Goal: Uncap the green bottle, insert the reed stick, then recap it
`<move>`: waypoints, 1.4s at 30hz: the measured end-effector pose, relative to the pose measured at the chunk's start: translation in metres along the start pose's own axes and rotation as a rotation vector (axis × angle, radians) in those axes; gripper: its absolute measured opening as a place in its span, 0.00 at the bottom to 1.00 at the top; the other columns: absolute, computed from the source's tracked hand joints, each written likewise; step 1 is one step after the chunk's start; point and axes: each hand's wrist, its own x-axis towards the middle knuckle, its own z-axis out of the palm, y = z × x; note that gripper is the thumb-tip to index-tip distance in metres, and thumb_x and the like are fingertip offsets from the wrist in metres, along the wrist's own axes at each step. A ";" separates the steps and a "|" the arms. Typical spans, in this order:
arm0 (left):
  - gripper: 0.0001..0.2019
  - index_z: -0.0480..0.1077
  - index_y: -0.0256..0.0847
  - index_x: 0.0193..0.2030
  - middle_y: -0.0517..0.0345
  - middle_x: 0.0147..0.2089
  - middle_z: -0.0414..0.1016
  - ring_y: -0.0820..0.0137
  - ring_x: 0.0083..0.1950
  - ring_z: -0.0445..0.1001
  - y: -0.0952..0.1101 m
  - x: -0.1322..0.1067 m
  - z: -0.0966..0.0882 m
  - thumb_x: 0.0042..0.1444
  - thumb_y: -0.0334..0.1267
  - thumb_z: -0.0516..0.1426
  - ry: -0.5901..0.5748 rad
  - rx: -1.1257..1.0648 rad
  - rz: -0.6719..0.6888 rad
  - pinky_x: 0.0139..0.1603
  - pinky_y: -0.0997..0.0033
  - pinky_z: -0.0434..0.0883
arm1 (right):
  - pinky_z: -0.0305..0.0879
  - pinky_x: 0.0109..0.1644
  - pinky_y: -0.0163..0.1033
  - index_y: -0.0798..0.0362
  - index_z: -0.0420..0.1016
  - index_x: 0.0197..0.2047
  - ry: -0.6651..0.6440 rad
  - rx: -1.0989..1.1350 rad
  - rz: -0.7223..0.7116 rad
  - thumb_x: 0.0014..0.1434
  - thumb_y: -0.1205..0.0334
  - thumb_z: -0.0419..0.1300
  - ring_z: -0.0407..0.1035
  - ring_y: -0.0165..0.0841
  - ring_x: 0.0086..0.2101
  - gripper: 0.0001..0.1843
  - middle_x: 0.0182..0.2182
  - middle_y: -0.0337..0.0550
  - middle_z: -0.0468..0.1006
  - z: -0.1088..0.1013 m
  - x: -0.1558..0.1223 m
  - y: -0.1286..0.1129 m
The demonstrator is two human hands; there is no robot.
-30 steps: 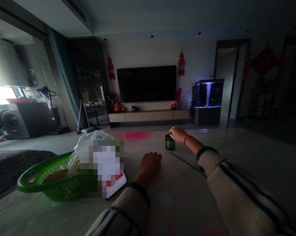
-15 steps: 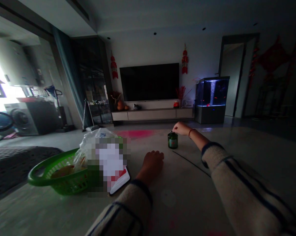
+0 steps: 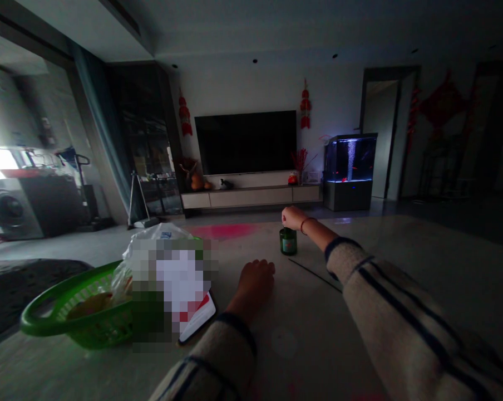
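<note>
Left hand (image 3: 255, 285) rests on the pale, smooth worktop (image 3: 318, 351), fingers curled, any grip hidden. Beyond, to its right, lies a thin, straight black stick (image 3: 314, 274). Behind that stands a squat, green glass bottle (image 3: 288, 243), upright. Right hand (image 3: 294, 218) is at its mouth, fingers bunched; closure and hold cannot be determined.

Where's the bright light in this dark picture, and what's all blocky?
In the head view, white glare fills the far left edge and the fish tank glows blue-white; in the head view, square blocks hide detail over part of the green basket; in the head view, the green bottle is dim, its label too small to read.
</note>
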 end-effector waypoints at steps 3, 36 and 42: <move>0.11 0.67 0.40 0.40 0.52 0.41 0.71 0.65 0.42 0.69 0.001 0.000 -0.001 0.53 0.31 0.46 -0.008 -0.005 -0.006 0.40 0.65 0.63 | 0.61 0.41 0.29 0.59 0.76 0.38 -0.018 -0.010 0.017 0.48 0.68 0.58 0.70 0.34 0.39 0.13 0.37 0.54 0.76 -0.001 -0.004 -0.002; 0.11 0.67 0.40 0.38 0.52 0.41 0.70 0.66 0.42 0.67 -0.001 0.000 0.003 0.52 0.30 0.47 0.039 -0.010 0.019 0.41 0.66 0.63 | 0.63 0.39 0.32 0.58 0.75 0.35 -0.012 -0.121 -0.053 0.49 0.74 0.55 0.70 0.36 0.39 0.11 0.38 0.54 0.76 -0.008 -0.006 -0.022; 0.10 0.68 0.40 0.38 0.52 0.44 0.67 0.66 0.44 0.65 0.000 0.000 0.000 0.52 0.30 0.48 0.083 -0.022 0.007 0.41 0.67 0.63 | 0.63 0.41 0.36 0.61 0.70 0.42 0.034 -0.147 -0.058 0.53 0.75 0.51 0.69 0.39 0.42 0.13 0.40 0.60 0.73 -0.006 -0.014 -0.026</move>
